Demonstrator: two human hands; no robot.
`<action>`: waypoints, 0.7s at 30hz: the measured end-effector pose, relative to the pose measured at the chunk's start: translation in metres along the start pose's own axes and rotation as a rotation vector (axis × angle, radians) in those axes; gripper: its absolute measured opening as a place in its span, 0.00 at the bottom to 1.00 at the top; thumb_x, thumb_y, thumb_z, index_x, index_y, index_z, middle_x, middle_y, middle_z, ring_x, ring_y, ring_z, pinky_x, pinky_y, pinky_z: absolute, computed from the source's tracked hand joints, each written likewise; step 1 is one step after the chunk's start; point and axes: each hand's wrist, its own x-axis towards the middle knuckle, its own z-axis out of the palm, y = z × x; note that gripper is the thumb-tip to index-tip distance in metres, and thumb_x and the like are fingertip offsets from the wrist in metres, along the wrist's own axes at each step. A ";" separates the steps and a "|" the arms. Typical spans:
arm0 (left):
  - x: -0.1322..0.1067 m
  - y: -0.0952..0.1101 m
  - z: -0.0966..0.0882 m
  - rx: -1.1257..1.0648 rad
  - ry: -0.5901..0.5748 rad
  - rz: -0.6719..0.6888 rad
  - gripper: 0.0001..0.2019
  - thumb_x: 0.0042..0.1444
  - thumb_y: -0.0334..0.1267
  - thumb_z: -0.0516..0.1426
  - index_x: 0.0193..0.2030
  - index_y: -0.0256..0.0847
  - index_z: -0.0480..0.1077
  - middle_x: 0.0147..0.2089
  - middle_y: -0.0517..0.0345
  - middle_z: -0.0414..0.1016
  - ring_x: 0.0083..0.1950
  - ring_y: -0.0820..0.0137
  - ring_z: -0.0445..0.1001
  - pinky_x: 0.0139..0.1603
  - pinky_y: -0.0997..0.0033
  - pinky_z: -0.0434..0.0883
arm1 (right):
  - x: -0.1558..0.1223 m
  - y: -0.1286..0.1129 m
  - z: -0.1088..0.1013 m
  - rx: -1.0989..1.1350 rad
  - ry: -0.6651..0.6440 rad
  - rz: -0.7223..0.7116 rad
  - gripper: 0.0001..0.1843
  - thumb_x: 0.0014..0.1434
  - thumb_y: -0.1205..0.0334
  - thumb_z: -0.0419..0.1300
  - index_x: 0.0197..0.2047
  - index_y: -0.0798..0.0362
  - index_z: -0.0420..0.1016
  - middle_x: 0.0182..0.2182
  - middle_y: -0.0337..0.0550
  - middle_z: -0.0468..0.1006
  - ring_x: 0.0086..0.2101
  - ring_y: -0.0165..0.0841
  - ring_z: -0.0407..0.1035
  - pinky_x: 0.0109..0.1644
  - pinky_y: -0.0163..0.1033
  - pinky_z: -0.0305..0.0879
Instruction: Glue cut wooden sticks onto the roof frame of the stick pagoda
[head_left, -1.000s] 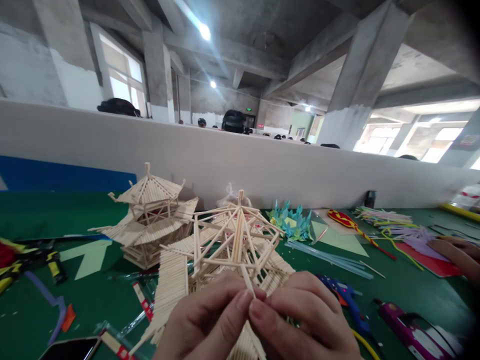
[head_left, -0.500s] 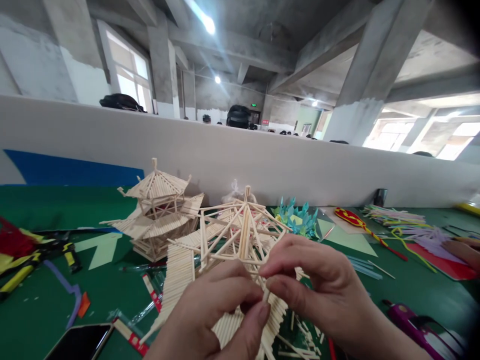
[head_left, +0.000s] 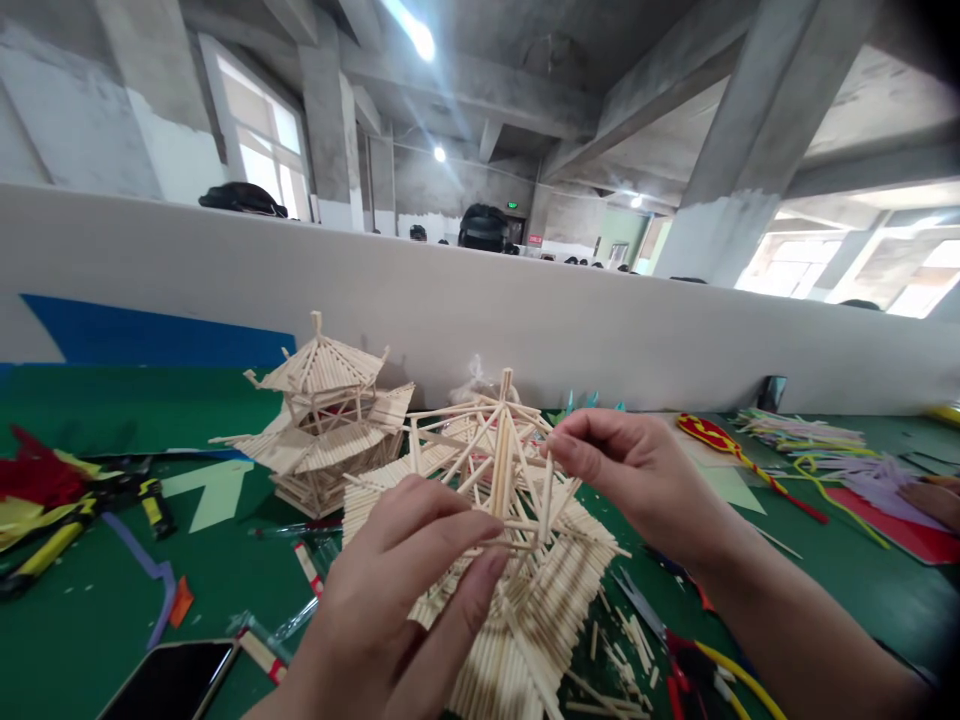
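The left hand (head_left: 397, 600) comes from the bottom edge, its back turned up to the camera. Its forefinger is stretched forward and the thumb lies under it; both tips are at the near side of the model (head_left: 501, 480), beside a thin bar. Between thumb and forefinger there is a gap further back, and I cannot tell if the tips grip the bar or only touch it.

The right hand (head_left: 637, 470) reaches in from the lower right, with the forearm slanting up and to the left. Its wrist is bent a little, and the thumb and forefinger are closed together on the upper end of a stick (head_left: 547, 500), at the right upper corner of the model. The other fingers are curled behind.

The model stands on the green table (head_left: 292, 620), in the middle, in front of the white partition (head_left: 420, 300). It has an open top of bars above a lower roof of close-laid sticks. A pagoda (head_left: 319, 430) stands to its left. On the right, below the right forearm, lie scissors (head_left: 637, 600) and short stick pieces (head_left: 622, 650).
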 end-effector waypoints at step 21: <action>-0.006 -0.040 0.016 0.314 0.086 0.363 0.11 0.46 0.25 0.60 0.39 0.34 0.69 0.35 0.54 0.70 0.40 0.65 0.65 0.40 0.60 0.62 | 0.012 0.022 0.014 -0.271 0.075 -0.049 0.10 0.57 0.62 0.52 0.24 0.54 0.63 0.20 0.33 0.62 0.22 0.23 0.54 0.24 0.31 0.51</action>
